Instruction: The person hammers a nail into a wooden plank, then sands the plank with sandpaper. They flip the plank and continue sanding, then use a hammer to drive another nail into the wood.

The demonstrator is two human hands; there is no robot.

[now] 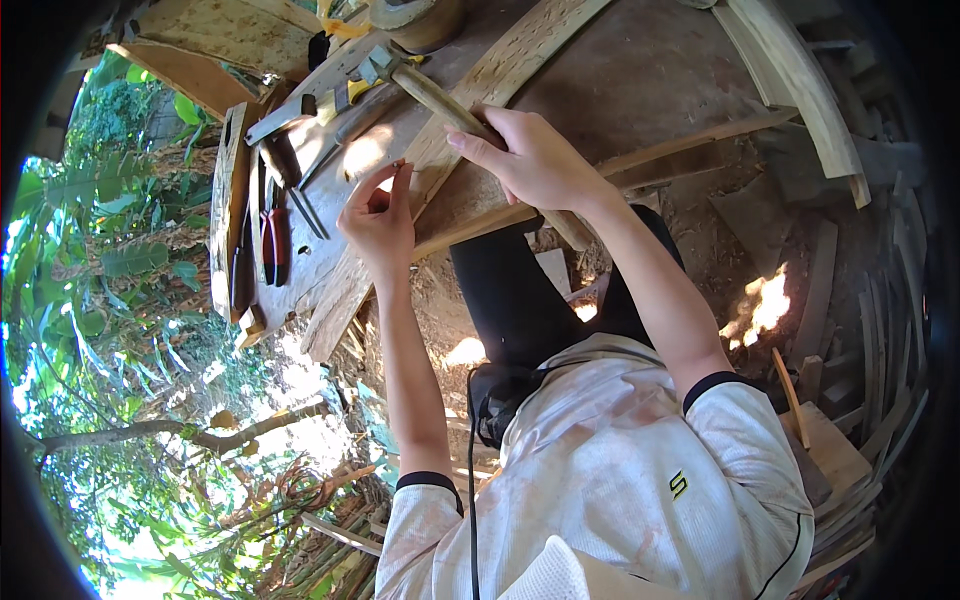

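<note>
My right hand (535, 160) is wrapped round the wooden handle of a hammer (440, 100), whose metal head points to the far left above the bench. Under it a long wooden plank (465, 125) lies slantwise across the workbench (640, 90). At the plank's left edge my left hand (380, 215) is closed in a pinch, thumb and fingertips together. Something thin and dark seems to show at the fingertips, too small to name.
Pliers with red handles (274, 240) lie on the bench's left side, near several hand tools, one with a yellow part (350, 95). A round container (420, 20) stands at the far edge. Curved timber (800, 80) leans at the right. Wood scraps (820, 290) cover the ground.
</note>
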